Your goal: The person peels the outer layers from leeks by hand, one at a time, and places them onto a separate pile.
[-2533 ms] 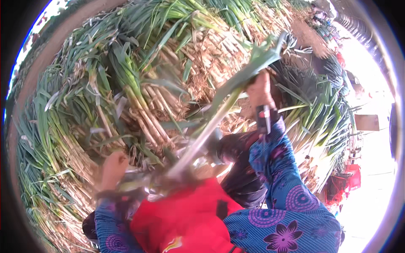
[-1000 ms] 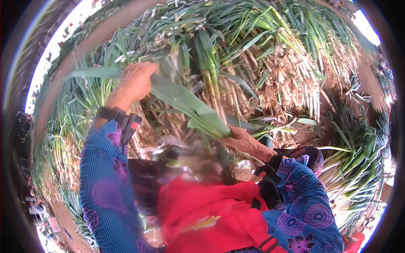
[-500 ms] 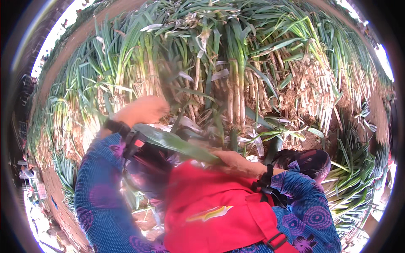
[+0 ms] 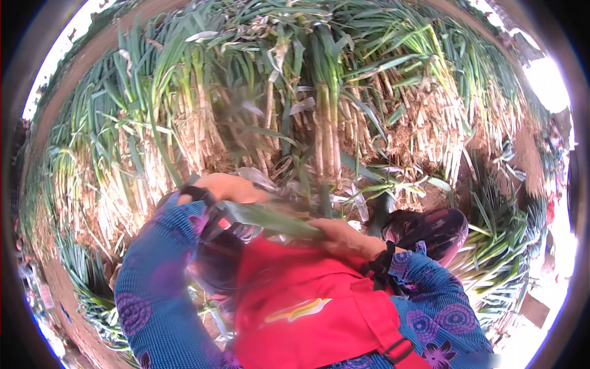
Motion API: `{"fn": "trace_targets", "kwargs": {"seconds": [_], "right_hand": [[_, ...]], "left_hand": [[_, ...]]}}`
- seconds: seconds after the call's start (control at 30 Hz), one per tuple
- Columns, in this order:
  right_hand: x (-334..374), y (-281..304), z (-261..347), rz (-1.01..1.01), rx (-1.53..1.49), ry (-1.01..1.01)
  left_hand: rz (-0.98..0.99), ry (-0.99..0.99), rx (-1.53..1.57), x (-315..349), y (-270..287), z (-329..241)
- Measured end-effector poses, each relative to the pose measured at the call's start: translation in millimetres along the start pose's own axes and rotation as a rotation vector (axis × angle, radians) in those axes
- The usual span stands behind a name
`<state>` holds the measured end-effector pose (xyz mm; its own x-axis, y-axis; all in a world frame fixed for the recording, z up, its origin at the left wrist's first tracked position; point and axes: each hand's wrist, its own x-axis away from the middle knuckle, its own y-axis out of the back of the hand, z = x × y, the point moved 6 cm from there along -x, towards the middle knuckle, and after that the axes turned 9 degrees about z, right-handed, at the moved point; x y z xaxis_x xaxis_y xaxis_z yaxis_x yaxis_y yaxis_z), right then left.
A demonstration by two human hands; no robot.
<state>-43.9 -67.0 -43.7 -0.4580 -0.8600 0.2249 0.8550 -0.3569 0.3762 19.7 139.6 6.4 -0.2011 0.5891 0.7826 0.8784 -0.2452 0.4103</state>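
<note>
My right hand [image 4: 341, 237] is closed around a green onion [image 4: 267, 220], whose broad green leaves stretch leftward above the red apron [image 4: 295, 289]. My left hand [image 4: 230, 187] is over the upper side of those leaves, near the stalk. Motion smears its fingers, so I cannot tell whether they grip. Blue patterned sleeves and dark wristbands show on both arms. Just beyond my hands lie loose leaves and peeled scraps [image 4: 258, 178].
Long rows of green onions [image 4: 424, 123] lean together ahead, white stalks and roots toward me, green tops away. More onions [image 4: 498, 264] lie at the right, beside my dark-trousered knee [image 4: 430, 230]. Another heap of green leaves [image 4: 92, 283] sits at the left.
My left hand has moved down and to the right, closer to my right hand. The right hand keeps its hold on the green onion. The whole view has shifted slightly.
</note>
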Motion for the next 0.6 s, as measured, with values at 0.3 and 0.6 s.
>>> {"fn": "trace_targets", "kwargs": {"seconds": [0.3, 0.6], "right_hand": [[16, 21, -47, -0.143, -0.310, -0.161], [14, 26, -87, 0.030, 0.059, -0.218]], "left_hand": [[-0.131, 0.238, 0.176, 64, 35, -7], [-0.760, 0.582, -0.384, 168, 65, 5]]}}
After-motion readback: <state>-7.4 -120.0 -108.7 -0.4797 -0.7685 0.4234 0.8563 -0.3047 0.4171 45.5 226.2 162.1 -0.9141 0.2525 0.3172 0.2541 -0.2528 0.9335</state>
